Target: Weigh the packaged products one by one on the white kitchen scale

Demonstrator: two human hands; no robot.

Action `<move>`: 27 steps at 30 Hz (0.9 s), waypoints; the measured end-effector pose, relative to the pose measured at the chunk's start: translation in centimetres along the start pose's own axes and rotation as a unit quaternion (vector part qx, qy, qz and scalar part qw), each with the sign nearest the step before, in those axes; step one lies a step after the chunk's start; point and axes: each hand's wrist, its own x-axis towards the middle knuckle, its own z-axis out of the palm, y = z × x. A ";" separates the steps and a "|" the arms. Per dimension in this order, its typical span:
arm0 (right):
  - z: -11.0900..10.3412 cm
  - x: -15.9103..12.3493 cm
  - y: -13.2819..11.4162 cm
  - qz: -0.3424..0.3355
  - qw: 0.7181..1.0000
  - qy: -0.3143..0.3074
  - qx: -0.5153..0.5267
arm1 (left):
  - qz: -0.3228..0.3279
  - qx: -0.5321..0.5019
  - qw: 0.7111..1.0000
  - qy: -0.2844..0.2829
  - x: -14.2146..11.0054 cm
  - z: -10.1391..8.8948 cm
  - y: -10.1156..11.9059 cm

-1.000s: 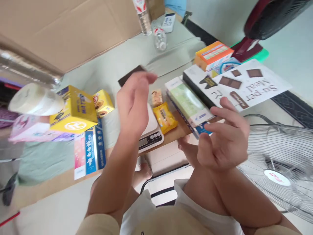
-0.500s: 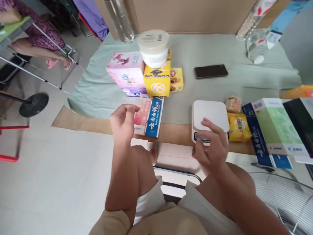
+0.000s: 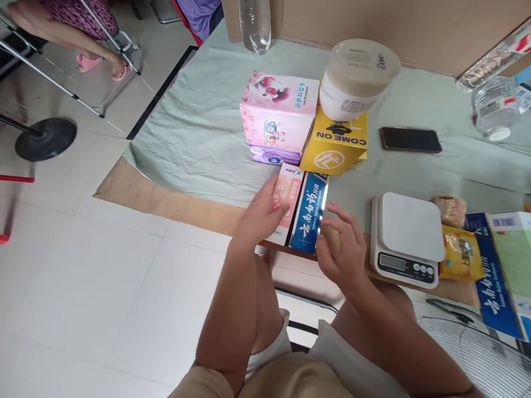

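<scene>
My left hand (image 3: 262,214) is at the left side of a pink box (image 3: 287,190), its thumb over the top face and its fingers along the edge. Against that box lies a blue toothpaste box (image 3: 309,213), at the table's front edge. By its right side my right hand (image 3: 342,240) hovers with fingers apart and curved, holding nothing; whether a fingertip touches the box I cannot tell. Behind them stand a pink patterned carton (image 3: 280,108) on a purple pack (image 3: 276,155), and a yellow box (image 3: 334,146) with a white-lidded Dove tub (image 3: 359,77) on top.
Right of my hands sits a white kitchen scale (image 3: 410,226), with a yellow packet (image 3: 461,254) and more boxes (image 3: 493,282) beside it. A phone (image 3: 410,139), a clear jar (image 3: 495,110) and a bottle (image 3: 255,25) are farther back. A person's legs (image 3: 62,33) show at upper left.
My left hand has reached the pink box from the air to its left. My right hand has left the scale and come beside the blue box. The view has shifted left.
</scene>
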 end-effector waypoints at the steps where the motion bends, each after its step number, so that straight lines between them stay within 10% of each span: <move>1: 0.1 0.2 0.1 0.002 1.000 -0.004 0.002 | 0.003 0.009 1.000 -0.009 -0.1 -0.2 0.0; 7: -0.4 1.2 -0.7 0.005 0.999 -0.048 -0.022 | 0.004 0.023 0.999 -0.032 -0.8 -0.9 0.2; 18: 1.0 1.7 -10.3 0.069 0.907 -0.385 -0.154 | -0.074 -0.107 0.990 0.050 -2.5 -1.5 0.4; 27: 4.6 -1.2 -12.2 0.101 0.928 -0.359 -0.017 | -0.117 -0.134 0.976 0.123 -5.9 -3.3 0.5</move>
